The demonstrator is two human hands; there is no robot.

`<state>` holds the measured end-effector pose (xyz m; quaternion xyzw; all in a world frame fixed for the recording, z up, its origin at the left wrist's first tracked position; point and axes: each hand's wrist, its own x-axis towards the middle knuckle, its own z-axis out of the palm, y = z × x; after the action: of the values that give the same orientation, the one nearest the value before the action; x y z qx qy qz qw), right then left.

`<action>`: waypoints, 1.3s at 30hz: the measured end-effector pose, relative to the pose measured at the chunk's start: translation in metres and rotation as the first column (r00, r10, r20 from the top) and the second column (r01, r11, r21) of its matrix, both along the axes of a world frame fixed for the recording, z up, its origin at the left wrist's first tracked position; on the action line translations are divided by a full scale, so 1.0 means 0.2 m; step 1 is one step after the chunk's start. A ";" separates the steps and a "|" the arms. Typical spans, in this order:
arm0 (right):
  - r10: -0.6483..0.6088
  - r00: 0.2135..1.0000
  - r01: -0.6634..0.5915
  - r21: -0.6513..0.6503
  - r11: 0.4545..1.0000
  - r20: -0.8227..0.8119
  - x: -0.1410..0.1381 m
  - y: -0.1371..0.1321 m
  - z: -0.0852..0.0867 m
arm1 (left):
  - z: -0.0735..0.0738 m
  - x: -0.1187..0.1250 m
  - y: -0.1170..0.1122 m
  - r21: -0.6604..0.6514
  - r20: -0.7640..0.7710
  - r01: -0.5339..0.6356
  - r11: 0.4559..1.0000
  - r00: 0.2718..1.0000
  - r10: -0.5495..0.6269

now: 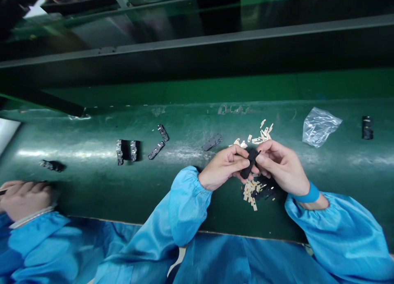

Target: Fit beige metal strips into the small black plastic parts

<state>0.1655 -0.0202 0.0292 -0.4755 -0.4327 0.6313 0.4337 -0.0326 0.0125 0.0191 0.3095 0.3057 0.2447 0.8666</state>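
My left hand [224, 166] and my right hand [281, 166] meet over the green belt, both pinched on one small black plastic part [250, 161] held between their fingertips. Under the hands lies a heap of small beige metal clips mixed with black parts [257, 190]. More beige clips [260, 136] are scattered just beyond my fingers. Both arms wear blue sleeves, and a blue band sits on my right wrist.
Several black parts lie on the belt to the left: a pair [126, 151], two strips [160, 141], one piece [212, 142], another [52, 165]. A crumpled clear bag [319, 126] and a black part [367, 127] sit right. A co-worker's hand [26, 198] rests at left.
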 end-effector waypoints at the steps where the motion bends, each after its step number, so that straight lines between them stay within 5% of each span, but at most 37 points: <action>1: 0.003 1.000 -0.003 -0.007 1.000 -0.009 0.00 0.00 0.00 | 0.00 0.00 0.00 0.003 -0.001 0.004 1.000 1.000 -0.004; 20: 0.075 0.997 -0.075 0.016 0.997 -0.003 0.00 0.01 0.01 | -0.02 0.00 0.02 -0.017 -0.052 -0.028 0.999 0.998 0.027; 27: -0.146 0.983 0.131 0.137 0.982 0.110 0.04 0.02 0.01 | 0.01 -0.02 0.02 -0.018 -0.109 -0.016 1.000 0.994 0.014; 32: -0.160 0.979 0.139 0.157 0.978 0.130 0.06 0.03 0.01 | 0.01 -0.03 0.03 -0.018 -0.117 -0.015 1.000 0.993 0.012; 39: -0.042 0.955 -0.001 0.145 0.989 0.293 -0.04 0.02 -0.02 | -0.01 0.03 0.00 0.116 -0.176 -0.194 0.974 0.961 0.212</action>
<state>0.1585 -0.0156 0.0253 -0.5366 -0.5319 0.5158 0.4039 -0.0273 0.0128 0.0176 0.3400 0.4038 0.3168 0.7880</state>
